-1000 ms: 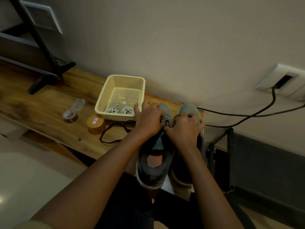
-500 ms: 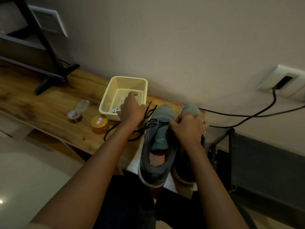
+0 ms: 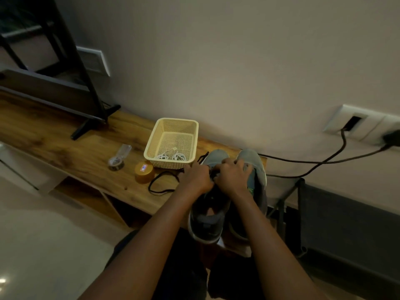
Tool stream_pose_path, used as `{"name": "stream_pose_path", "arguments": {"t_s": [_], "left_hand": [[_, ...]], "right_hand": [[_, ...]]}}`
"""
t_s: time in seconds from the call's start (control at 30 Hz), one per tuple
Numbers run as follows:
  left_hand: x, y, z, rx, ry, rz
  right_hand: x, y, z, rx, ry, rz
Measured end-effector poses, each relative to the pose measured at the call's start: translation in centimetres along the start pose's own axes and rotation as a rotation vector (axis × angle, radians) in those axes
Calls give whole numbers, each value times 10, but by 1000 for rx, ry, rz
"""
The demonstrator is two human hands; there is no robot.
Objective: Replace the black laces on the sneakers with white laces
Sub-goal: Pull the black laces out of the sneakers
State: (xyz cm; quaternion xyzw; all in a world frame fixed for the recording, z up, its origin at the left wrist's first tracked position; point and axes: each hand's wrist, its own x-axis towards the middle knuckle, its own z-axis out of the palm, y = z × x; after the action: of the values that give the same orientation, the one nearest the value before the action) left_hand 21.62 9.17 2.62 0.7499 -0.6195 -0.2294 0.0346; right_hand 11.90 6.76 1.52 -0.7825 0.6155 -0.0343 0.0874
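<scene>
Bare forearms, sleeveless to the elbow; dark trousers (image 3: pixel 173 267) below

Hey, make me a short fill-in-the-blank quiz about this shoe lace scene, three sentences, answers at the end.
1. The white laces lie inside the cream ____.
2. Both the left hand and the right hand work at the lacing of the ____ sneaker.
3. A loose black lace lies on the wooden ____, beside the gold lid.

Answers: basket; left; table
</scene>
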Motion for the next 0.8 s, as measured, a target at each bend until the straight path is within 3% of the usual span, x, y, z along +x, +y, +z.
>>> {"name": "stream_pose_path", "arguments": {"t_s": [0.17, 0.33, 0.5, 0.67, 0.8], "left_hand": [[-1, 1, 10, -141, 182, -7], [8, 4, 21, 31, 381, 7], [14, -1, 22, -39, 376, 52], [17, -3, 16, -56, 408, 56], [20, -5, 14, -109, 394, 17]], "right_hand": [[7, 1, 7, -82, 86, -86], [25, 7, 7, -64, 63, -156], [32, 10, 10, -43, 74, -163], [34, 11, 8, -45, 111, -51], [32, 21, 3, 41, 263, 204]]}}
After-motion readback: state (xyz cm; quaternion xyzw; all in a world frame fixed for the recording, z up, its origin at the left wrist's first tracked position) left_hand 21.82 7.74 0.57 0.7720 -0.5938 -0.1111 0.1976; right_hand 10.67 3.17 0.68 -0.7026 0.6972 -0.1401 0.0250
